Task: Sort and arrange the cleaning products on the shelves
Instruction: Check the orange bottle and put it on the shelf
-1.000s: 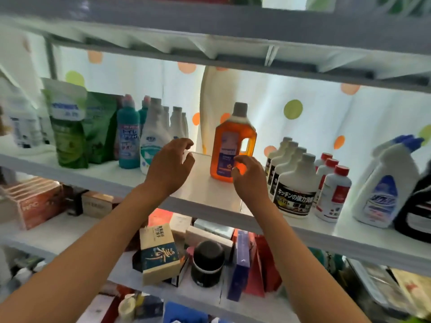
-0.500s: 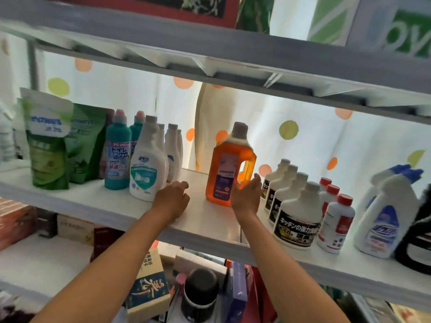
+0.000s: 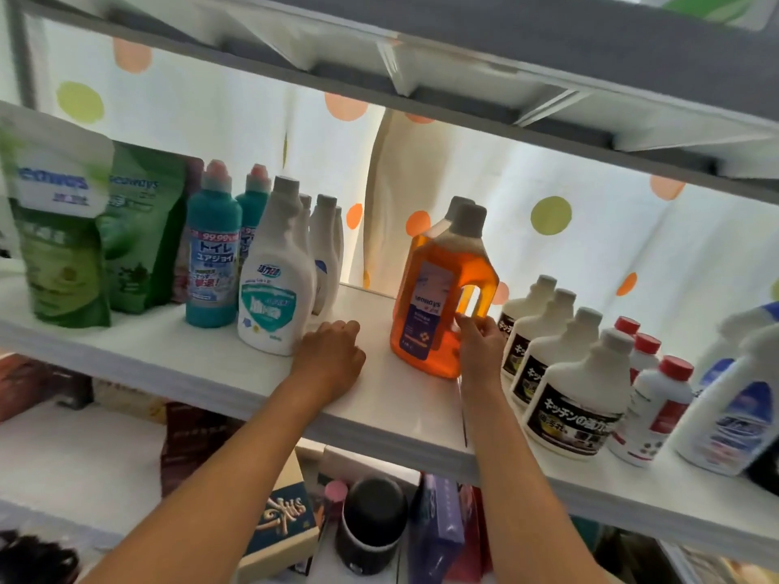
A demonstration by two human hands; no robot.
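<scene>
Tilted now, the orange bottle (image 3: 438, 305) leans its grey cap away to the right where half a second ago it stood upright, and the right hand (image 3: 478, 347) has climbed from the bottle's lower side up to the handle. Fingertips (image 3: 484, 320) of that hand curl onto the bottom of the handle loop, pinching it, with the palm against the bottle's near right corner. A second cap shows just behind the first, so another orange bottle seems to stand directly behind; little more of it can be made out.

Over on the left, the left hand (image 3: 333, 356) sits on the white shelf (image 3: 202, 364), fingers curled under into a loose fist and holding nothing, knuckles just beside the base of the white spray bottle (image 3: 274, 288). Bare shelf lies between that fist and the orange bottle.

Further left stand two teal bottles (image 3: 213, 263) with pink caps, then green pouches (image 3: 63, 246) at the far left end. Right of the orange bottle, a row of white bottles with black labels (image 3: 577, 385) runs from far to near, touching one another, with small red-capped bottles (image 3: 662, 406) beside them and a blue-labelled white bottle (image 3: 737, 406) at the right edge. Below, the lower shelf holds boxes and a black jar (image 3: 371, 524).
</scene>
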